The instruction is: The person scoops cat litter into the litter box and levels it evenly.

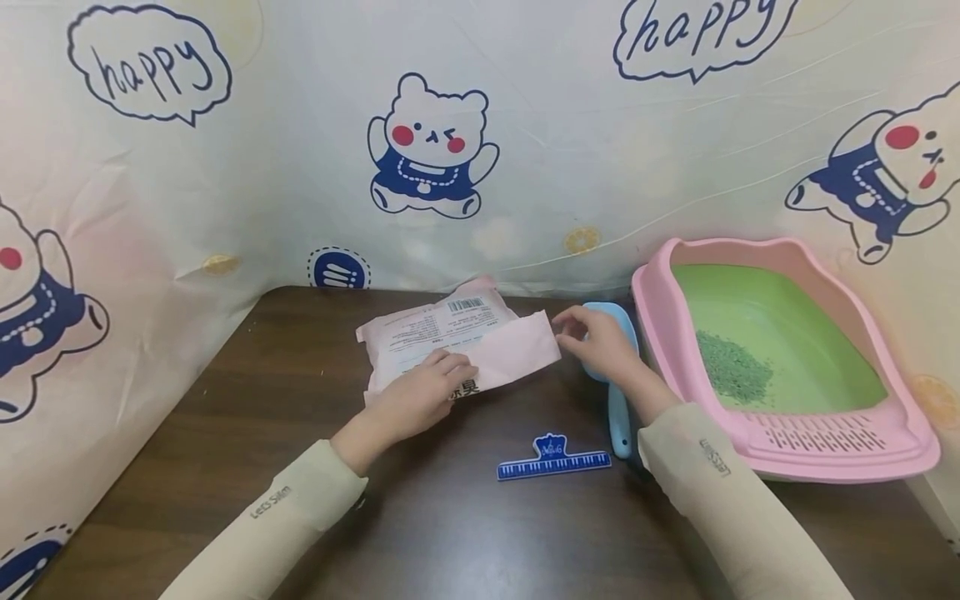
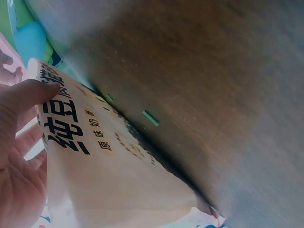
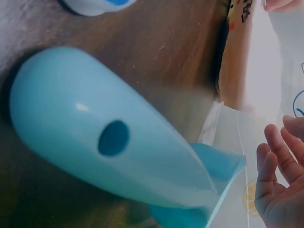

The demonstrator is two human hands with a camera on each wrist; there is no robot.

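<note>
A pink cat litter bag (image 1: 465, 321) lies on the table with its top end folded over into a flap. My left hand (image 1: 420, 393) grips the near side of the bag. In the left wrist view, the thumb (image 2: 35, 92) presses on the printed front while the fingers sit behind the fold. Just off the right end of the flap is my right hand (image 1: 606, 348), its fingers loosely bent with nothing held. Under that hand lies a light blue litter scoop (image 1: 618, 412); its handle with a hole fills much of the right wrist view.
A blue bag clip (image 1: 555, 465) with a piano-key pattern lies in front of the bag. To the right stands a pink litter box (image 1: 832, 467) holding a patch of green pellets (image 1: 733, 367). Green bits (image 2: 150, 118) are on the table beside the bag. A printed cloth hangs behind.
</note>
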